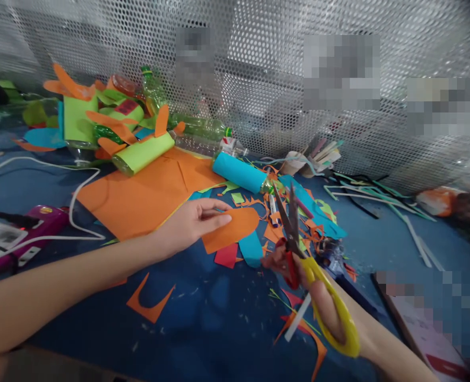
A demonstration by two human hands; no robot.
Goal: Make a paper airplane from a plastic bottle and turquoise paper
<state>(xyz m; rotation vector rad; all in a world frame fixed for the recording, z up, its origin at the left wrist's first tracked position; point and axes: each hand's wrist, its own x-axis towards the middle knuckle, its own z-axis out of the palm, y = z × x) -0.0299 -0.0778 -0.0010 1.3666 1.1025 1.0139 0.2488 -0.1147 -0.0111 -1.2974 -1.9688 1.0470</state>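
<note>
My left hand (197, 223) pinches a piece of orange paper (238, 225) with a rounded right end between thumb and fingers. In my right hand (322, 302) is a pair of scissors (294, 239) with one red and one yellow handle, its blades pointing up and slightly parted. The blades stand to the right of the orange piece, apart from it. Beneath and beside that piece lie a blue paper piece (251, 249) and a red one (227, 255). A U-shaped orange offcut (150, 302) rests nearer the table's front edge.
Large orange sheets (139, 196) lie left of centre under a green-wrapped bottle (145, 154). Behind are a blue-wrapped bottle (238, 171) and more plastic bottles (197, 126). Paper scraps cover the middle right. A white cable (73, 201) and purple device (39, 228) lie left.
</note>
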